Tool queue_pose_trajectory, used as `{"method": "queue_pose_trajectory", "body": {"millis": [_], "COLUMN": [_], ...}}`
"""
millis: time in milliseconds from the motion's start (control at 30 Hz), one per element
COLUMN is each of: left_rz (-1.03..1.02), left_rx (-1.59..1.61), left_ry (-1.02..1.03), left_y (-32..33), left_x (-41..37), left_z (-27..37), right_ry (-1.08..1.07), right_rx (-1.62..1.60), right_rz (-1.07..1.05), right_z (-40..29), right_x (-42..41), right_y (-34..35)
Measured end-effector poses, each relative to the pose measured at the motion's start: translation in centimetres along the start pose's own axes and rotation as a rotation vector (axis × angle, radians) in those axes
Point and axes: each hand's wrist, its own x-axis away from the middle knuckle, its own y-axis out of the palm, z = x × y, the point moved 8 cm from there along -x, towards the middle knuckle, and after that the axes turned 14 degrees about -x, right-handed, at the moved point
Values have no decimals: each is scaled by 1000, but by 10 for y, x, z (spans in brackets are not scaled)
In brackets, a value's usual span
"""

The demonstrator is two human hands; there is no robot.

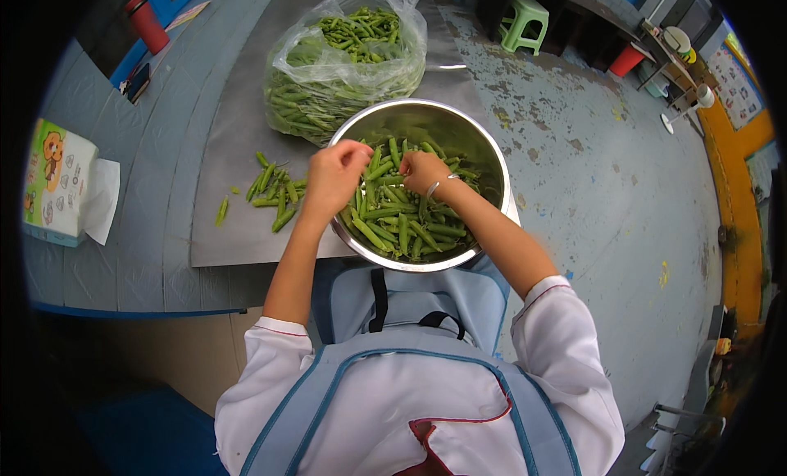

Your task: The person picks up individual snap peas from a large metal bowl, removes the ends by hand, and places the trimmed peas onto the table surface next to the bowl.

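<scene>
A round stainless steel bowl [498,158] holds many green pea pods [403,229]. My left hand [339,176] is over the bowl's left rim, its fingers curled together. A pod stands close by its fingertips, but whether they hold it is hidden. Inside the bowl my right hand [424,173], with a silver bangle [434,188] at the wrist, is bent down among the pods; its grip is covered by the hand. Loose pea pods [270,190] lie on the metal tabletop [230,122] left of the bowl. Behind it sits an open clear plastic bag [344,76] full of pods.
To the left, a tissue pack [64,184] and a red flask [146,24] stand on a plastic-covered table [166,162]. The worn painted floor [572,187] lies right of the metal table. A green stool [524,24] and a red bin [627,61] are farther off.
</scene>
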Motion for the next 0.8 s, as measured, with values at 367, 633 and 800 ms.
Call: {"method": "queue_pose_trajectory", "body": {"millis": [367,633,800], "left_rz": [-96,-190,-27], "left_rx": [602,67,-80], "left_ry": [-261,40,255], "left_y": [52,52,48], "left_x": [-9,9,12], "left_z": [-26,6,25], "right_ry": [-13,-29,2], "right_rx": [-947,-1043,-1281], "right_rz": [-47,-184,-186], "right_z": [-43,-40,-35], "right_x": [15,17,17], "right_y": [-28,-31,-29]}}
